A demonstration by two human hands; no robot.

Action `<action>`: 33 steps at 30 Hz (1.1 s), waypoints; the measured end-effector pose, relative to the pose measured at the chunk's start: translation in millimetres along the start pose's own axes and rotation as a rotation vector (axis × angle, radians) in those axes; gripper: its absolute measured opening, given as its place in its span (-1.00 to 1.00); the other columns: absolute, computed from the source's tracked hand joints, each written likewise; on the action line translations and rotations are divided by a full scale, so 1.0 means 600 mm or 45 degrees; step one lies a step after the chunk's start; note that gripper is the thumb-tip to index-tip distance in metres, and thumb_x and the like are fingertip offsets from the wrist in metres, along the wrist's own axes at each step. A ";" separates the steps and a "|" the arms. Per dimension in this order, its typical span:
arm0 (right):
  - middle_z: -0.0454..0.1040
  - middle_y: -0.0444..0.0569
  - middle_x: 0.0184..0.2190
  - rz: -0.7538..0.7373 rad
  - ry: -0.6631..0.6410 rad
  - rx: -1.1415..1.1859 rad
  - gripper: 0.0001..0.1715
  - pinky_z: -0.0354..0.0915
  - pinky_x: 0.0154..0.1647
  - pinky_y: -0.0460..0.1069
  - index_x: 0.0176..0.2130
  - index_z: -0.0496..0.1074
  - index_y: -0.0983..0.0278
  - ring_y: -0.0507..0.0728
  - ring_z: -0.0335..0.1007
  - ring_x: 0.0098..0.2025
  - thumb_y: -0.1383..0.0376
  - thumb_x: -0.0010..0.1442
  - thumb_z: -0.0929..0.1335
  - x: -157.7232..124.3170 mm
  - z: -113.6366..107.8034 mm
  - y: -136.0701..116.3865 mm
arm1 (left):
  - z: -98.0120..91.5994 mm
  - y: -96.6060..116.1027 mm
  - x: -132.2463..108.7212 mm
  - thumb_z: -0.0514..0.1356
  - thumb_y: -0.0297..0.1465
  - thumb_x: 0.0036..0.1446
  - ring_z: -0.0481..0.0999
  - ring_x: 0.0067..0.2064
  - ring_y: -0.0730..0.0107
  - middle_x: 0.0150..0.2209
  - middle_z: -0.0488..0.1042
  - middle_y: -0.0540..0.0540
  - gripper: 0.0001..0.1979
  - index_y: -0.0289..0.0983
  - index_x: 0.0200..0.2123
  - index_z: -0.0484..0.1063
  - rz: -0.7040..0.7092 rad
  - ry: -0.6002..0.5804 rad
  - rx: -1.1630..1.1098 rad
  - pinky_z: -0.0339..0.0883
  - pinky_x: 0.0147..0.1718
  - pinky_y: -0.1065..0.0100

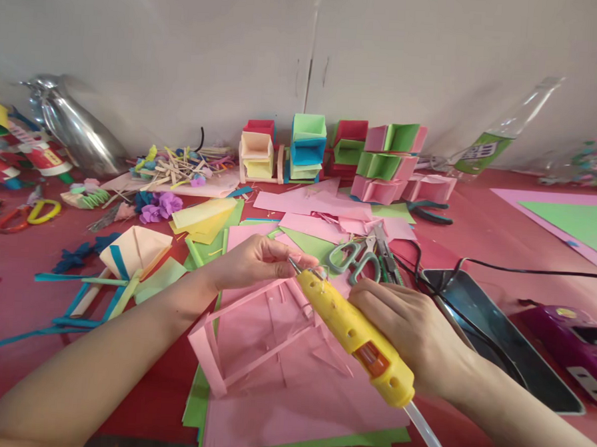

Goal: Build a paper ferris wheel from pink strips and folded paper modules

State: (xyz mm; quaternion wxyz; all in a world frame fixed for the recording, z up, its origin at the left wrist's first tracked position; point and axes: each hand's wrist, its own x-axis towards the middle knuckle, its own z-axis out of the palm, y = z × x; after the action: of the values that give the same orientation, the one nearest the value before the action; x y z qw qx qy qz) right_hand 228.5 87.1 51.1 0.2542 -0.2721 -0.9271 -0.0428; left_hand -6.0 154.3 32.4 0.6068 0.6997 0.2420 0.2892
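Note:
My right hand (413, 336) is wrapped round a yellow glue gun (357, 336) with a clear glue stick at its back end; its metal tip points up and left. My left hand (256, 258) pinches at that tip, fingers closed together on the top edge of a pink paper frame (252, 334). The frame is an open box of folded pink strips, resting on pink paper sheets (294, 397) laid over green ones.
Green-handled scissors (351, 256) and a craft tool lie just beyond the hands. A black tray (498, 327) with a cable sits right, a purple device (572, 344) beyond it. Stacked paper boxes (342, 156), a bottle (503, 131), sticks and paper flowers line the back.

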 end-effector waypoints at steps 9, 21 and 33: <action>0.20 -0.13 -0.64 -0.012 0.001 -0.052 -0.72 0.01 -0.63 -0.07 -0.50 0.14 0.22 0.00 0.03 -0.64 0.28 0.23 0.10 0.010 -0.012 -0.006 | -0.001 -0.005 0.001 0.21 -0.37 0.10 0.44 0.01 0.20 -0.05 0.48 -0.17 -0.74 -0.25 -0.11 0.48 0.008 0.012 -0.011 0.32 -0.02 0.25; 0.20 -0.14 -0.64 -0.003 0.006 -0.089 -0.76 0.01 -0.64 -0.07 -0.49 0.13 0.22 0.01 0.04 -0.65 0.29 0.21 0.11 0.006 -0.018 -0.003 | -0.005 0.000 -0.002 0.19 -0.34 0.10 0.40 0.04 0.16 -0.01 0.45 -0.19 -0.71 -0.29 -0.10 0.47 -0.002 0.002 0.081 0.29 -0.02 0.26; 0.38 0.06 -0.28 0.230 0.071 -0.172 -0.82 0.17 -0.55 -0.06 -0.17 0.18 0.25 0.07 0.34 -0.41 0.33 0.17 0.22 -0.032 -0.054 0.034 | 0.003 0.011 -0.002 0.18 -0.35 0.12 0.45 0.00 0.24 -0.07 0.50 -0.18 -0.75 -0.26 -0.12 0.48 0.013 -0.024 0.071 0.29 -0.02 0.26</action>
State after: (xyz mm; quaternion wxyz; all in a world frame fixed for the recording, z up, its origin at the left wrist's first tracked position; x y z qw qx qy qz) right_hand 267.7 88.0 68.2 0.2638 -0.3696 -0.8864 -0.0898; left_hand -5.6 151.3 38.6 0.5878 0.7202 0.2409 0.2788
